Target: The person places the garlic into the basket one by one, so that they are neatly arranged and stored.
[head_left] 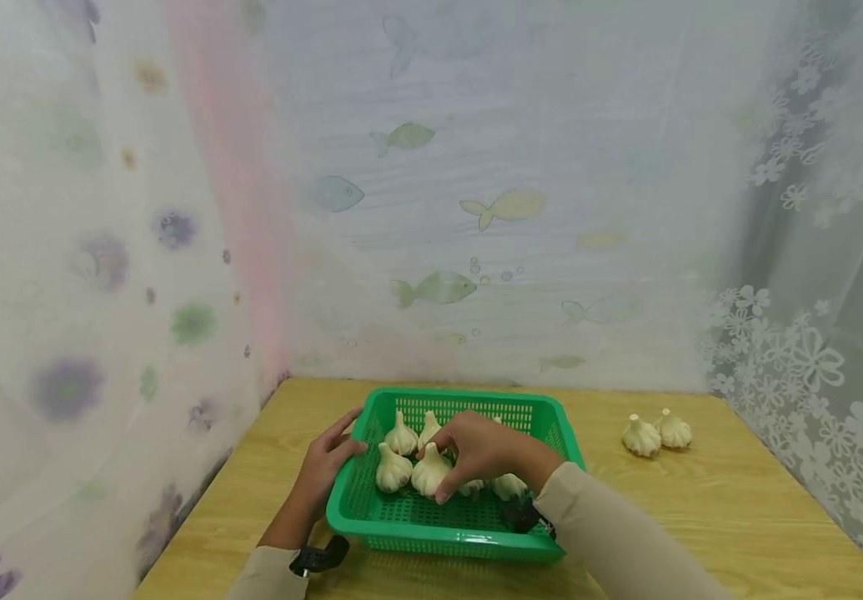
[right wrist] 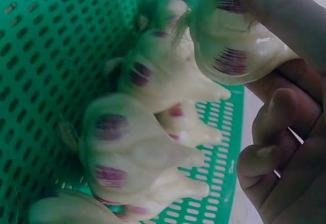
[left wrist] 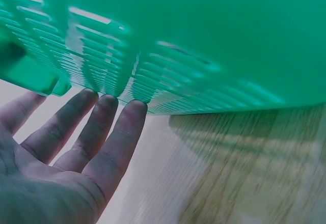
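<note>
A green plastic basket (head_left: 469, 540) with slotted walls stands on the wooden table, several white garlic bulbs inside it. Over its middle, my right hand (head_left: 479, 450) pinches a garlic bulb (head_left: 429, 473) between thumb and fingers, its stem pointing up. The right wrist view shows purple streaks on this held bulb (right wrist: 224, 46), above other bulbs (right wrist: 137, 142) in the basket. At the basket's left side is my left hand (head_left: 326, 462). Its fingers reach out fairly straight, with fingertips (left wrist: 133, 109) right at the slotted outer wall (left wrist: 173, 61).
Two more garlic bulbs, one (head_left: 641, 436) beside the other (head_left: 674, 429), sit on the table (head_left: 701, 508) to the right of the basket. A curtain (head_left: 491, 250) printed with fish hangs behind the table, and flowered sheets flank both sides.
</note>
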Demonstrator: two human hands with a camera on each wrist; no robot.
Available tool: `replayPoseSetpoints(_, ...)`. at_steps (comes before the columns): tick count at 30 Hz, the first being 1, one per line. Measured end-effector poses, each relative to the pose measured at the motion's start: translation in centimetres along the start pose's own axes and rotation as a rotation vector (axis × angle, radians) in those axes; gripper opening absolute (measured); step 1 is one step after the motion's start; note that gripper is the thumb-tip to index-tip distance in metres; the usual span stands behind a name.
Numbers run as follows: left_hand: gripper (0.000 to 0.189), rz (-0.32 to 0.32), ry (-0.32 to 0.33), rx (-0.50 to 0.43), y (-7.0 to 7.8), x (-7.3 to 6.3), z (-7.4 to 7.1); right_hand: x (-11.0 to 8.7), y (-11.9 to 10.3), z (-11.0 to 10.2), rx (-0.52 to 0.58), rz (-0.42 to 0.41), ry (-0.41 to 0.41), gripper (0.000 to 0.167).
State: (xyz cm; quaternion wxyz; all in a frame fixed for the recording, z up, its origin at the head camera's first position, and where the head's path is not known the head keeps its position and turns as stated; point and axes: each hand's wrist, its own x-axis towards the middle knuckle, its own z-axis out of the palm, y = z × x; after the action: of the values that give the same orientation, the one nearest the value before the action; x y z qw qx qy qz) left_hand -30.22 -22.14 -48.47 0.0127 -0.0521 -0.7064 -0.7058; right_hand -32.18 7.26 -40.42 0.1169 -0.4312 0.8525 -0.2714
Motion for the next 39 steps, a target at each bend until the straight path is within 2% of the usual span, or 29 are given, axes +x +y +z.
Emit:
replayPoseSetpoints(4,0.063,-0.001,0.008,0.005,0.0,-0.2,0.0,0.5,-0.2,0.4,0.016,-0.005,-0.038,0.045)
replayPoseSetpoints(11,0.059,0.002,0.012,0.001,-0.3,-0.2,0.0,1.4,-0.3,0.7,0.007,0.005,-0.111,0.054)
replayPoseSetpoints(21,0.061,0.003,0.007,-0.011,-0.5,0.2,0.0,2.5,-0.2,1.3,0.061,-0.02,-0.144,0.051)
replayPoseSetpoints(26,0.061,0.003,0.014,-0.001,-0.5,0.2,0.0,3.0,-0.5,1.4,0.055,0.009,-0.162,0.049)
replayPoseSetpoints(31,0.06,0.004,0.02,-0.006,-0.4,0.3,0.0,3.6,-0.7,1.5,0.052,0.03,-0.175,0.06)
replayPoseSetpoints(33,0.06,0.003,0.02,-0.012,-0.3,0.3,0.0,3.8,-0.8,1.5,0.062,0.019,-0.18,0.059)
replayPoseSetpoints(39,0.06,-0.001,0.02,-0.002,-0.3,0.3,0.0,4.5,-1.2,1.7,0.024,-0.007,-0.192,0.042)
